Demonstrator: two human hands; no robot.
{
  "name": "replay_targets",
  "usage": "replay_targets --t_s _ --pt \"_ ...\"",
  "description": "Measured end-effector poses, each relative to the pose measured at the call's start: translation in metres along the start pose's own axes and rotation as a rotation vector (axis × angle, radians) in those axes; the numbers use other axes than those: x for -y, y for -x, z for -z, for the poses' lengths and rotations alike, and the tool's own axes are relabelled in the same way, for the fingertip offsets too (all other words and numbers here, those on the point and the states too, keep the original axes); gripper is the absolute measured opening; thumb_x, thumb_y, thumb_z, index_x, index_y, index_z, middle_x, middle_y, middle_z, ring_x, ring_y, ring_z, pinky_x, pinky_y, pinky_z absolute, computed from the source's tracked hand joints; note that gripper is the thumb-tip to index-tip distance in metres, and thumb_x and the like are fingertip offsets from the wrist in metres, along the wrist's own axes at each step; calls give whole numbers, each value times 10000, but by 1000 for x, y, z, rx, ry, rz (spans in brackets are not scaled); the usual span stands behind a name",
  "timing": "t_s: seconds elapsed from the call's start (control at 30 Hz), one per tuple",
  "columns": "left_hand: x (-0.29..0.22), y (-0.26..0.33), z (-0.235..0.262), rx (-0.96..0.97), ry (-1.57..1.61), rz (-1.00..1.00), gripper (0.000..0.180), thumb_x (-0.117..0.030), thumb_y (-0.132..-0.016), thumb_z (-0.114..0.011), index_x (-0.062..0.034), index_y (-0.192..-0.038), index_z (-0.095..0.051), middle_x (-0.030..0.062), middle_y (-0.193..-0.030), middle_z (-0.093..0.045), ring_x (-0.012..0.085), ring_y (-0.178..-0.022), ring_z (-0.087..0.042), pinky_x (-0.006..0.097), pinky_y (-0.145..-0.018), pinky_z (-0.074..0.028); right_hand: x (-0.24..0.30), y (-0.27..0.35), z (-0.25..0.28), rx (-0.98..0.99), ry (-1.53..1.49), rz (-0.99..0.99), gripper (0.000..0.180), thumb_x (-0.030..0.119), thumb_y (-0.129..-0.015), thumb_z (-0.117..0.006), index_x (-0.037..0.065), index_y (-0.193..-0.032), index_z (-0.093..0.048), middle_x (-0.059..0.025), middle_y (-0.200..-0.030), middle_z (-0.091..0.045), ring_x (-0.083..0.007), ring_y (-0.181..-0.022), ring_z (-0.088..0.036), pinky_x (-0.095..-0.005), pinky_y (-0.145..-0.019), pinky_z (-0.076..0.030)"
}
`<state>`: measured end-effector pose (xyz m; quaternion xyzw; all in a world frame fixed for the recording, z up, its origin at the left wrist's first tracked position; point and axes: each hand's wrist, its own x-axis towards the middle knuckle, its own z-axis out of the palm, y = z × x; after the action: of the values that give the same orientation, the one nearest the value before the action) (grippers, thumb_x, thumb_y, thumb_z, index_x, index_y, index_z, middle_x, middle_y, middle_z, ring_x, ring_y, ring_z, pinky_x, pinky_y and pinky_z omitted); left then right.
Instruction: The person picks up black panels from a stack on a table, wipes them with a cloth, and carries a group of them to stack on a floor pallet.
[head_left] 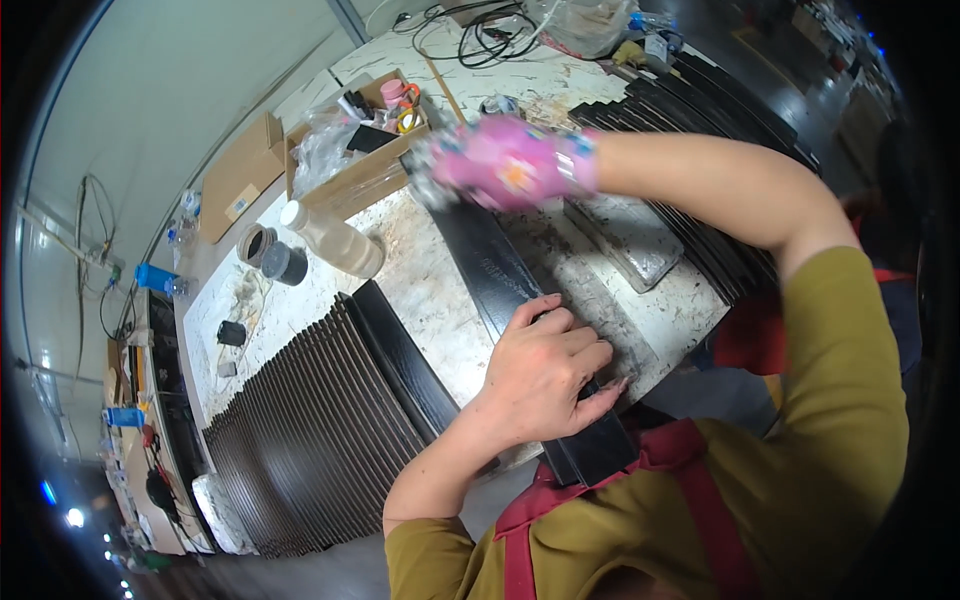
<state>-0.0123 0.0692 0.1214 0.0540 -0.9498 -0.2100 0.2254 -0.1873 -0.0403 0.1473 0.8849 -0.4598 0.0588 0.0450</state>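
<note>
A long, glossy black strip [487,262] lies slantwise over the table edge, its near end against my red apron. My bare left hand [550,370] is closed over the strip's near part, fingers curled across its edges. At the strip's far end is my right hand [515,165], in a pink flowered glove. Motion smears its fingers. A grey-white blur shows at the fingertips; whether it is a cloth or the glove's own tips, I cannot tell.
Rows of similar dark strips [310,430] stand on the left, more strips [700,110] at the far right. A cloudy bottle [335,240], a dark jar [285,264] and a cardboard box [375,165] of supplies stand beyond. A flat grey block [635,245] lies right of the strip.
</note>
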Motion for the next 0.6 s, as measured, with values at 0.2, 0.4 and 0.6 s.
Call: replay_targets --t_s 0.2,0.4,0.6 --pt "5 3 2 41 -8 12 178 -261 -653 -696 -122 -671 -587 -19 -673 -565 180 -735 -546 404 -886 -413 -62 -59 -21 -64 82 -363 196 128 -780 -580 81 -969 -604 -148 -886 -633 -319 -829 -634 -400 -710 -519" --pt "5 2 2 -1 5 43 187 -266 -641 -700 -120 -684 -590 -21 -691 -577 180 -743 -548 411 -884 -416 20 10 42 -48 -23 50 242 135 -735 -615 93 -971 -580 -95 -926 -599 -268 -869 -624 -373 -749 -521" --pt "5 1 1 26 11 16 197 -271 -633 -702 -119 -689 -589 -17 -698 -579 182 -743 -548 415 -889 -412 -11 -35 0 2 -237 -368 176 104 -762 -592 24 -917 -567 -133 -945 -615 -232 -782 -640 -351 -667 -521"
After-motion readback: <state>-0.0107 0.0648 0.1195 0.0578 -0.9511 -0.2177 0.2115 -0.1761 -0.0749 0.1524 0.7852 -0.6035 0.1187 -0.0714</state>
